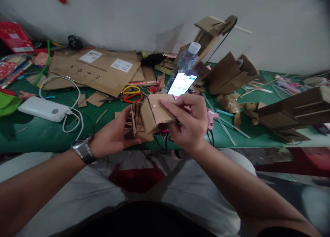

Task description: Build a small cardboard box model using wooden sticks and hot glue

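Observation:
A small folded cardboard piece point(161, 111) with cut corrugated edges is held over the table's front edge. My right hand point(189, 122) grips its right side, thumb and index finger on the top face. A small pale spot shows on that face. At the left, my left hand point(110, 132) has its thumb and fingers around an upright cardboard wall point(135, 118); I cannot tell whether this wall is joined to the piece in my right hand. A lit phone point(182, 84) showing a timer leans against a clear plastic bottle point(188, 58) just behind.
Scissors point(132, 93) with yellow and orange handles lie behind my left hand. Left stand a white power bank point(42, 109) with its cable and flattened cardboard point(95, 70). Right are a pink glue gun point(211, 117), clear sticks point(227, 130) and built cardboard shapes point(296, 108).

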Action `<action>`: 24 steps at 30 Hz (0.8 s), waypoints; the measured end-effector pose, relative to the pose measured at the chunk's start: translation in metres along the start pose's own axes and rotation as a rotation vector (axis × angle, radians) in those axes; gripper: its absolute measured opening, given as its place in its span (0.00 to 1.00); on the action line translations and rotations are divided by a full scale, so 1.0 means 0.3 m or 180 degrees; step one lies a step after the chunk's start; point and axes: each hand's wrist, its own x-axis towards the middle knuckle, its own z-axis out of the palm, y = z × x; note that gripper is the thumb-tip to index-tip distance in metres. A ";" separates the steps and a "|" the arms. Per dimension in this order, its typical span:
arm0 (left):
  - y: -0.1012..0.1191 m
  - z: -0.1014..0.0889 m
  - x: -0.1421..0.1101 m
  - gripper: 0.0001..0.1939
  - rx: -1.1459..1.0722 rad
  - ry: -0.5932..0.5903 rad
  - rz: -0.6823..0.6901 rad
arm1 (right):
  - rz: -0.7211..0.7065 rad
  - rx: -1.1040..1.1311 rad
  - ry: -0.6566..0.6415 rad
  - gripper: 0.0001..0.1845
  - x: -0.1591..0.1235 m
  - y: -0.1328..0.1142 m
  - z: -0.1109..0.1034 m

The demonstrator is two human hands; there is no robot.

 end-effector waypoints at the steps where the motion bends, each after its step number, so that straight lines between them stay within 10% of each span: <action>1: 0.000 0.000 0.001 0.58 0.0025 0.0012 0.0000 | -0.0017 -0.0006 0.0006 0.26 0.003 -0.002 -0.002; 24: 0.008 0.019 0.001 0.56 -0.0836 0.0047 -0.0420 | -0.0233 0.0587 -0.0262 0.33 0.026 -0.011 0.021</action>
